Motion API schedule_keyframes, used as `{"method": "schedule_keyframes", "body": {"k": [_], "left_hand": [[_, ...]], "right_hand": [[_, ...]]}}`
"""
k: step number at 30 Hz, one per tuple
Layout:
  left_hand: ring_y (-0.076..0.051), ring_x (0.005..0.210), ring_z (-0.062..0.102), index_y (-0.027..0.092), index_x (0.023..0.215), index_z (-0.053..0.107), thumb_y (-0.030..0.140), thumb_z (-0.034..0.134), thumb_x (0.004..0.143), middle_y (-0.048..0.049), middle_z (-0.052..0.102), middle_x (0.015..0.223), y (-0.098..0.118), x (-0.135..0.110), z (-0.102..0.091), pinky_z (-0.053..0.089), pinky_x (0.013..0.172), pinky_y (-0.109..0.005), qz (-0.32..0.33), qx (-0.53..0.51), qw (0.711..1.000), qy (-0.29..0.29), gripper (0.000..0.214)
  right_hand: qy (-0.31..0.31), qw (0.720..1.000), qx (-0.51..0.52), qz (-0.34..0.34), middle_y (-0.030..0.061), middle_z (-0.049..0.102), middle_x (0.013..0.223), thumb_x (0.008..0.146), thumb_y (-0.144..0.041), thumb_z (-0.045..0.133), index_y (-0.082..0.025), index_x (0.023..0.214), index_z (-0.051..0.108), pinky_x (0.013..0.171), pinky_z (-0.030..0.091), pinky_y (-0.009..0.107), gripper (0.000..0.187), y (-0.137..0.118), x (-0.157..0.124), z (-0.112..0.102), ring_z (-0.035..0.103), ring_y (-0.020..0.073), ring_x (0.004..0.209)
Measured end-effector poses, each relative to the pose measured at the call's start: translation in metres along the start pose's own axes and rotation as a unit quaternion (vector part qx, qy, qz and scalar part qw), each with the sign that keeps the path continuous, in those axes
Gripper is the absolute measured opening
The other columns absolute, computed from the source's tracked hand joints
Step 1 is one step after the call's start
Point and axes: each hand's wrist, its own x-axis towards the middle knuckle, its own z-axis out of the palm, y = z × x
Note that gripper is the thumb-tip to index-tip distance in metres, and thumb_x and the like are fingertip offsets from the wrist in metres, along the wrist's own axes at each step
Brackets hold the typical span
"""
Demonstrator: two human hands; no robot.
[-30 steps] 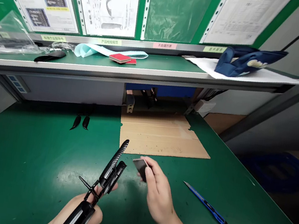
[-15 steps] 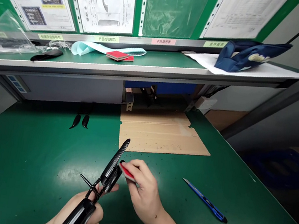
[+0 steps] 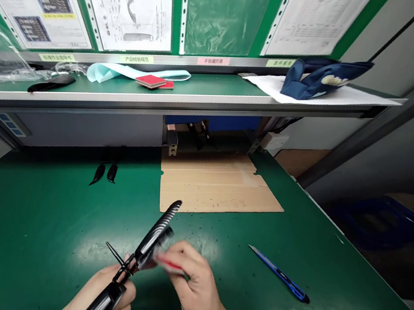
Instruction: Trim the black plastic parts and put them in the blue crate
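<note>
My left hand (image 3: 99,290) is wrapped round a glossy black molded plastic part (image 3: 157,231) with long curved pieces joined by thin runners. One thin stem sticks out to its left, and its lower end runs off the bottom of the picture. Between the thumb and fingers of my right hand (image 3: 195,289) is a red-faced sanding pad (image 3: 171,264) with a grey edge, smeared by motion. The pad is at the right side of the black part, near its middle; whether they touch I cannot tell.
Right of my hands lies a blue utility knife (image 3: 278,274), its tip pointing away. A cardboard sheet (image 3: 217,188) lies at the back, with two small black pieces (image 3: 105,174) to its left. On the shelf are red pads (image 3: 151,81), a light-blue strip (image 3: 106,72) and a dark-blue pouch (image 3: 316,80).
My right hand has drawn the red pad down and slightly left along the black part. The whole view has shifted a little, while my left hand keeps its grip.
</note>
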Motion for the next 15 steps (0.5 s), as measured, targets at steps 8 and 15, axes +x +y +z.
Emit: {"method": "schedule_keyframes", "body": {"k": [8,15], "left_hand": [[-0.01,0.045,0.031,0.018,0.072,0.066,0.049,0.049,0.088,0.0048,0.042,0.049,0.056,-0.018,0.01,0.029,0.051,-0.027,0.027,0.346,0.933,0.092,0.038],[-0.014,0.053,0.032,0.021,0.066,0.061,0.05,0.057,0.082,0.0046,0.044,0.055,0.062,-0.011,0.037,0.019,0.05,-0.028,-0.007,0.733,0.678,0.059,0.033]], "right_hand": [[-0.07,0.964,-0.246,0.071,0.0079,0.062,0.111,0.086,-0.018,0.057,-0.028,0.11,0.064,0.09,0.045,0.045,0.027,0.034,-0.007,-0.049,0.055,0.0278,0.105],[-0.125,0.944,-0.297,-0.07,0.0062,0.063,0.105,0.079,-0.039,0.069,-0.027,0.114,0.06,0.089,0.042,0.038,0.039,-0.018,0.041,-0.053,0.055,0.0249,0.1]]}}
